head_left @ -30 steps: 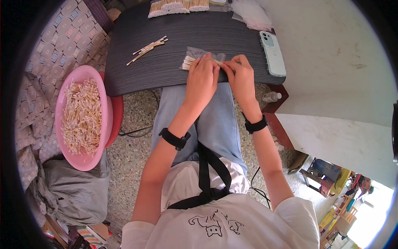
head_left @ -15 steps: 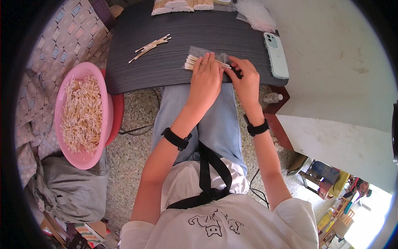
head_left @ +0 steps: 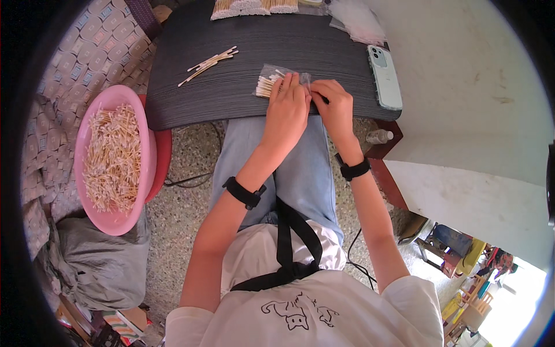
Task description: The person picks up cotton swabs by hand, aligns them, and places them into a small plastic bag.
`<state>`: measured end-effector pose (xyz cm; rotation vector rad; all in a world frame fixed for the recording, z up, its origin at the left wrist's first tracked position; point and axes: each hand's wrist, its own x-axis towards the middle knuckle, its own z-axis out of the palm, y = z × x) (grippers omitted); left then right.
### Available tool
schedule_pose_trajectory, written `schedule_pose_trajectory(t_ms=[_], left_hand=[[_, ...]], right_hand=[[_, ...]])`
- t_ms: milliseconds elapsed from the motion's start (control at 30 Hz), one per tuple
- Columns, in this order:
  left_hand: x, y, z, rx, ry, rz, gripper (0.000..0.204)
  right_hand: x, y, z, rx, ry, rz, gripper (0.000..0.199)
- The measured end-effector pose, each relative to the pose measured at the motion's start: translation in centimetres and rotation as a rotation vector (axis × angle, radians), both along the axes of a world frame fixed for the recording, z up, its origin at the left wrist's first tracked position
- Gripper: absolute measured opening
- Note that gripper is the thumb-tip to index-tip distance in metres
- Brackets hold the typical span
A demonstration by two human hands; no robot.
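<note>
Dark ribbed tabletop [head_left: 243,92]: small clear bag of cotton swabs [head_left: 270,84] is pinned at its near edge. Left hand [head_left: 287,110] laid flat on it, fingers curled; right hand [head_left: 334,105] pinched at the bag mouth, probably sealing. Firm pinch needed next.

clear plastic bag [head_left: 276,81] w/ swabs, under both hands | clear bags pile [head_left: 359,17] table far-right corner

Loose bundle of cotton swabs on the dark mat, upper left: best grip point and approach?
Pinch the loose swab bundle across its middle, from above. The sticks lie flat and roughly parallel on the mat, fanning at the ends, so a mid-length pinch likely gathers them all.
</note>
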<state>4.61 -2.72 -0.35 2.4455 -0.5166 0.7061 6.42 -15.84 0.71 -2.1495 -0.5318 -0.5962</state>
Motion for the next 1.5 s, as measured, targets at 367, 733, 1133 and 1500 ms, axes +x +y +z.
schedule_pose_trajectory(t_ms=[367,733,1133,1500], left_hand=[[0.0,0.4,0.2,-0.109,0.037,-0.050,0.012],[0.5,0.9,0.3,-0.124,0.023,-0.032,0.014],[0.3,1.9,1.3,-0.590,0.329,-0.088,0.022],[2.7,6.9,-0.2,-0.191,0.070,-0.009,0.028]], right_hand=[[2.6,-1.5,1.3,0.046,0.302,0.208,0.017],[4.5,-0.4,1.0,-0.068,0.320,0.209,0.013],[2.0,1.3,0.1,0.095,0.294,-0.022,0.019],[2.8,2.2,0.4,-0.004,0.253,-0.064,0.025]])
